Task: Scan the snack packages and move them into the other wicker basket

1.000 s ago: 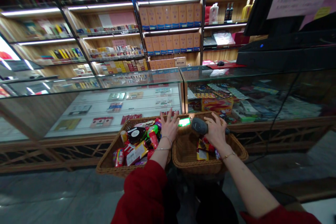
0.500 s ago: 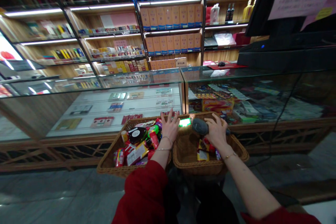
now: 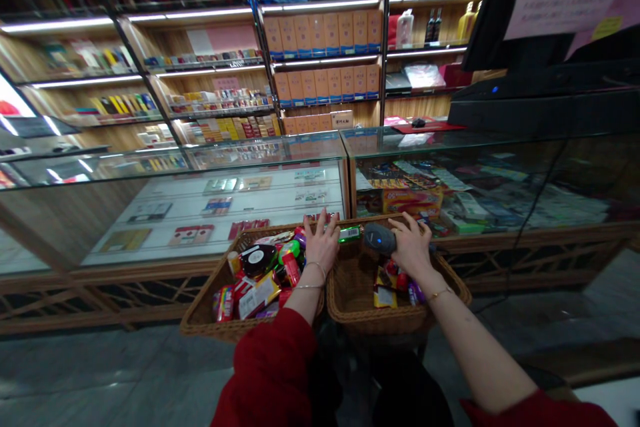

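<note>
My left hand (image 3: pixel 321 248) is over the right rim of the left wicker basket (image 3: pixel 200 310), closed on a green packet (image 3: pixel 349 234) whose barcode label faces up. That basket holds several colourful snack packs and a dark round container (image 3: pixel 259 258). My right hand (image 3: pixel 412 247) is wrapped round a dark grey handheld scanner (image 3: pixel 379 239), its head pointing left at the packet, a small gap between them. Below the scanner, the right wicker basket (image 3: pixel 353 317) contains a few packs, among them a yellow and brown one (image 3: pixel 385 295).
A glass display counter (image 3: pixel 225 180) stands right behind the baskets. On its right part sits a dark monitor (image 3: pixel 493 20) with a pink paper. Shelves of boxes (image 3: pixel 320 33) and bottles line the back. A cable (image 3: pixel 530 213) hangs at the right.
The bright light on the green packet is gone, and its label now shows. A blue light shows on the scanner. Both hands keep nearly the same places; the whole view has shifted slightly.
</note>
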Motion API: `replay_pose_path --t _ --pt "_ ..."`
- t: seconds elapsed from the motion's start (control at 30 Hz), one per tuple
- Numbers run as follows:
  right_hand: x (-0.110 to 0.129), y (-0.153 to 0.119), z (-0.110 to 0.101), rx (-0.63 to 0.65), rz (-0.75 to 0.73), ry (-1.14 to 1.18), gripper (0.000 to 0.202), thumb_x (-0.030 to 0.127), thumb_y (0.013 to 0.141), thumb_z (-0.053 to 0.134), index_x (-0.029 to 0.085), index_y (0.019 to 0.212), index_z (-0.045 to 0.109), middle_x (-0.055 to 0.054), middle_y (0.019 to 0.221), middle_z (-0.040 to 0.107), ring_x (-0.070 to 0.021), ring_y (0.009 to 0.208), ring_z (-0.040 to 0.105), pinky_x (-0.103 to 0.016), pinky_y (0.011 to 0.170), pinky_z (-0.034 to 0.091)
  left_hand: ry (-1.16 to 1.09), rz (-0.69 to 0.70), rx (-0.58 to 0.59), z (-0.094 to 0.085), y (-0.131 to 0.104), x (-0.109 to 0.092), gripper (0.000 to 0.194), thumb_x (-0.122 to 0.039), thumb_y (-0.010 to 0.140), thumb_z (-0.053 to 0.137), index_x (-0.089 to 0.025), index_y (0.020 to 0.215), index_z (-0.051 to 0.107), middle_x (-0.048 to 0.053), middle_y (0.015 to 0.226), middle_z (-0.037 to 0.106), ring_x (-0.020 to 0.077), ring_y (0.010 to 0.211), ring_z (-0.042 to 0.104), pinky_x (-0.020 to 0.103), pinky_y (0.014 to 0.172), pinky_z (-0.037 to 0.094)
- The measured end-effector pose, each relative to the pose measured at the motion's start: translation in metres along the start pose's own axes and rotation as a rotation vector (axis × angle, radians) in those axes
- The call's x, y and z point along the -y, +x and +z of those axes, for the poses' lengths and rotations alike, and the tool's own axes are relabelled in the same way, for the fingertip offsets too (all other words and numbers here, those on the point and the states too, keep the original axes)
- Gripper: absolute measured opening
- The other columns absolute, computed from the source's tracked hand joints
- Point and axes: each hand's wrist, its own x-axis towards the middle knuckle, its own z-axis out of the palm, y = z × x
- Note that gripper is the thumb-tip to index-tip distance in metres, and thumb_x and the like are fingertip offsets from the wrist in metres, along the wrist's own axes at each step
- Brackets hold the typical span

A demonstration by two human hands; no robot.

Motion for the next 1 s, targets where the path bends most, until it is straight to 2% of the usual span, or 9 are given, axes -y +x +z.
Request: replay_pose_path --t 0.17,0.4,0.7,1.0 --pt "-0.002 0.006 -0.003 0.016 -0.014 0.025 0.033 0.009 0.064 0.054 0.022 0.091 0.069 -0.005 0.124 0.069 -0.0295 0.138 0.035 -0.054 0.106 0.019 0.001 0.003 0.001 -0.002 0.0 -0.001 0.033 -0.019 0.089 0.052 -0.027 0.118 0.067 0.004 0.156 0.039 0.0336 0.151 0.008 0.077 0.113 -0.008" --pt "-0.001 0.005 -0.004 0.024 -0.021 0.017 0.033 0.009 0.064 0.053 0.021 0.09 0.069 -0.006 0.121 0.07 -0.03 0.136 0.036 -0.054 0.105 0.019 -0.001 -0.002 -0.002 -0.005 -0.001 -0.002 0.04 -0.019 0.086 0.057 -0.029 0.123 0.065 0.003 0.156 0.04 0.0336 0.151 0.008 0.076 0.114 -0.008" --pt "0.001 0.01 -0.002 -0.039 -0.006 0.028 0.03 0.007 0.066 0.052 0.021 0.088 0.068 -0.005 0.128 0.067 -0.0291 0.135 0.038 -0.053 0.105 0.021 0.01 -0.023 -0.001 -0.006 -0.002 -0.002 0.037 -0.021 0.09 0.05 -0.025 0.123 0.065 0.003 0.155 0.04 0.0341 0.151 0.012 0.076 0.114 -0.006" --pt "0.011 0.018 0.006 -0.067 -0.008 0.077 0.03 0.006 0.067 0.052 0.021 0.087 0.069 -0.004 0.129 0.067 -0.0287 0.135 0.04 -0.051 0.106 0.022 0.008 -0.077 -0.038 -0.009 -0.003 -0.001 0.041 -0.023 0.085 0.057 -0.028 0.125 0.064 0.003 0.155 0.041 0.0341 0.151 0.015 0.075 0.115 -0.006"
